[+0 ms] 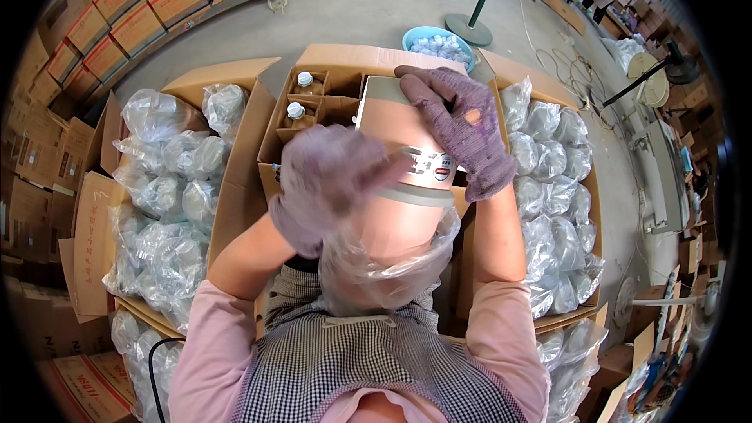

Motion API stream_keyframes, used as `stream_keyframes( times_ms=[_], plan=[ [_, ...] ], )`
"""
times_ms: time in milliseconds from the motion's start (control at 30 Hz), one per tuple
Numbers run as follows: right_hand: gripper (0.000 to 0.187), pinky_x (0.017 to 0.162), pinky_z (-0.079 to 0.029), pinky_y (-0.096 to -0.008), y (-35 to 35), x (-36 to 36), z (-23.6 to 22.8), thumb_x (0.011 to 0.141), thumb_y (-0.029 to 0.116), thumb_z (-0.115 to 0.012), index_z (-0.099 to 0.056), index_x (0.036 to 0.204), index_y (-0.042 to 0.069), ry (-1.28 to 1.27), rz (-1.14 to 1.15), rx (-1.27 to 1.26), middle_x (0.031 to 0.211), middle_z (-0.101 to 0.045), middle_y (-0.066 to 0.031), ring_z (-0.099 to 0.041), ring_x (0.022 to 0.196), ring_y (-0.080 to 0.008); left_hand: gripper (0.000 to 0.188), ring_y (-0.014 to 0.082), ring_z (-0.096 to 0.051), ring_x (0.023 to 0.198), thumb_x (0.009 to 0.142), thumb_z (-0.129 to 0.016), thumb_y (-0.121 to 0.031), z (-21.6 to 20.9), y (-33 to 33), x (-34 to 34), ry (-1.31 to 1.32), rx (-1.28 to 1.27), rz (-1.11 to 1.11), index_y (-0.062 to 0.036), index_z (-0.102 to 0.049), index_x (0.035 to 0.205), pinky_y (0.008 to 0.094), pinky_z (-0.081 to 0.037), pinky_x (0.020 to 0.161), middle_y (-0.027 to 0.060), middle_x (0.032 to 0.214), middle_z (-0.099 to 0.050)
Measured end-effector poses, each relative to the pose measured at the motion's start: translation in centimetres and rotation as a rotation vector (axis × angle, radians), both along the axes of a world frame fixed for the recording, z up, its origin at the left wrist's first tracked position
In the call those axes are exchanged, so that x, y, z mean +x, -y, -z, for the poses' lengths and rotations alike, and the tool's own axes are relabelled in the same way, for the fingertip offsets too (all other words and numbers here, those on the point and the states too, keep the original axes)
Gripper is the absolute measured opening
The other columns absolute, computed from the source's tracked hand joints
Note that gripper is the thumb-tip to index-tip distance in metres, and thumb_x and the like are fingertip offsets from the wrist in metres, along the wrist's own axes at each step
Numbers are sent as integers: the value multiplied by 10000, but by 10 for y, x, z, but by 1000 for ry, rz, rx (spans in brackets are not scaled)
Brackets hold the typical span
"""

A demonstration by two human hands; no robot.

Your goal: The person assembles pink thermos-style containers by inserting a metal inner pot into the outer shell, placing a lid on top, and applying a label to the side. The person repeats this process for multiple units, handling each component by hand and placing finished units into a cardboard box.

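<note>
A large copper-pink cylindrical container [395, 133] with grey bands and a label leans in front of my body. Loose clear plastic bag [376, 274] is gathered around its lower end. My right hand [462, 125], in a worn purple-grey glove, is closed over the upper right side and grey end of the container. My left hand [329, 180], gloved alike, is over its left side near the label and smeared by motion; its grip is unclear. Just beyond my left hand stands an open divided carton [266, 141], where white-capped bottles [301, 113] sit in compartments.
Open cartons of plastic-wrapped items stand on the left [176, 172] and right [548, 196]. A blue basin [439, 43] of small pale pieces is behind the middle carton, near a green pole's round base [468, 30]. Stacked cartons [149, 16] fill the far left.
</note>
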State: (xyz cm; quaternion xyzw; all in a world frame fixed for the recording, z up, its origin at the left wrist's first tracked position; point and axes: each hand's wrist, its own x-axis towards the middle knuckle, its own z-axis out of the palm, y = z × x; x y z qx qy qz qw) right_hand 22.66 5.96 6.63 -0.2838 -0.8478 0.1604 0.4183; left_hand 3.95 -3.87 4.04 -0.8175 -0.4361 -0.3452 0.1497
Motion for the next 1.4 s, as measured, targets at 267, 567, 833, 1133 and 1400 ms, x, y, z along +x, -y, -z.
stream_keyframes(
  times_ms=[267,567,833,1133,1400],
  plan=[
    [280,855,-509,-332,-1,53,30,924,218,-628,-712,1076,-1,-177,315,-374,1003,-711,-166,-676,941,-249,323,178,-583,580,836,-778,-315,15,-68,-39,798,-465,52,-46,-634,730,306,-461,547,65,602,-587],
    [238,861,-477,-310,-12,55,39,891,154,-670,-705,1042,-26,-264,303,-440,959,-685,-116,-623,911,-179,658,282,-715,923,838,-547,-719,252,-226,-26,-229,-944,-467,-106,-747,971,432,-546,781,131,959,-739],
    [342,690,-477,-289,-13,46,35,990,178,-522,-680,793,-52,-474,387,-290,706,-659,-80,-597,669,-144,960,290,-677,1080,687,-589,-848,183,-196,-54,138,-1081,-783,-15,-687,1152,387,-524,900,210,1152,-692],
    [485,613,-423,-363,-5,37,46,1016,147,-421,-472,552,15,-769,-241,-370,569,-543,-137,-473,541,-216,814,280,-697,1031,760,-586,-784,194,-180,-84,-118,-1110,-794,-56,-727,1097,403,-549,851,151,1115,-718],
    [484,828,-446,-366,-46,52,79,1056,397,-358,-641,972,13,-1369,-277,-858,905,-630,-103,-532,775,-221,716,289,-704,997,777,-621,-721,206,-190,-85,-151,-1014,-639,-67,-743,1042,405,-557,829,181,1060,-722]
  ],
)
